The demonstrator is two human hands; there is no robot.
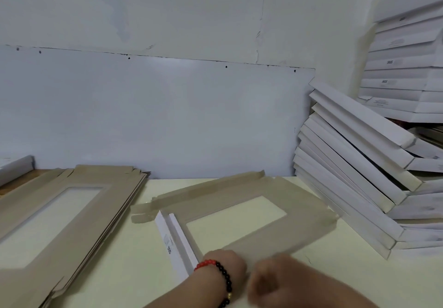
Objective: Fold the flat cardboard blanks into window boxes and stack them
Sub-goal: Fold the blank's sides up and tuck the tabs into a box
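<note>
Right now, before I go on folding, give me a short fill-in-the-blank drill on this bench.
1. The bead bracelet sits on the ____ wrist.
2. The stack of flat blanks lies on the ____ side of the table.
3. The blank being folded has one side wall folded up, showing its ____ face.
4. The finished boxes are piled at the ____.

Missing words: left; left; white; right

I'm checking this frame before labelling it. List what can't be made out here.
- Head view: right hand is motion-blurred; its grip is unclear.
- Left hand: fingers hidden behind its own back and wrist.
- Blank: near edge hidden by both hands.
- Stack of flat blanks: cut off by the left edge.
- Print on folded boxes: too small.
</note>
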